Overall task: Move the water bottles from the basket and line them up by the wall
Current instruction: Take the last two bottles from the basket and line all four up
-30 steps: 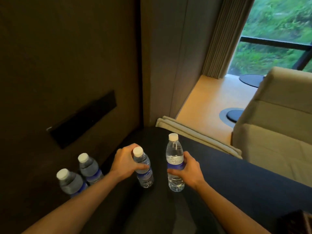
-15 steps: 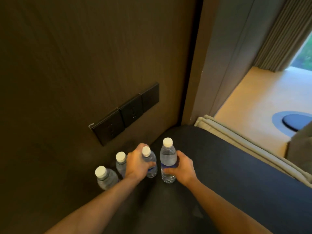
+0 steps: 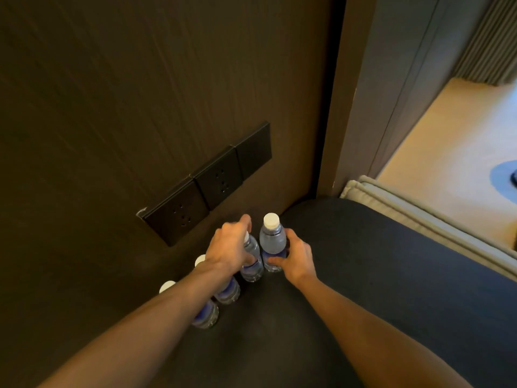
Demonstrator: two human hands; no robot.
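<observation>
Several clear water bottles with white caps and blue labels stand in a row along the dark wall [image 3: 140,93] on a dark surface [image 3: 363,261]. My left hand [image 3: 229,247] is wrapped around the third bottle [image 3: 253,264], covering most of its cap. My right hand [image 3: 293,256] grips the fourth bottle [image 3: 272,242], farthest along the row, upright and touching the surface. Two more bottles, one [image 3: 228,292] just behind and one [image 3: 207,317] nearest me, stand partly hidden under my left forearm. The basket is out of view.
A black socket panel [image 3: 207,180] is set into the wall just above the bottles. A wall corner [image 3: 333,107] ends the row's far side. Folded beige fabric [image 3: 419,217] borders the dark surface on the right, with a light floor [image 3: 447,141] beyond.
Both hands have carried their bottles forward to the wall and set them at the end of the row. The view has swung left and down toward the wall.
</observation>
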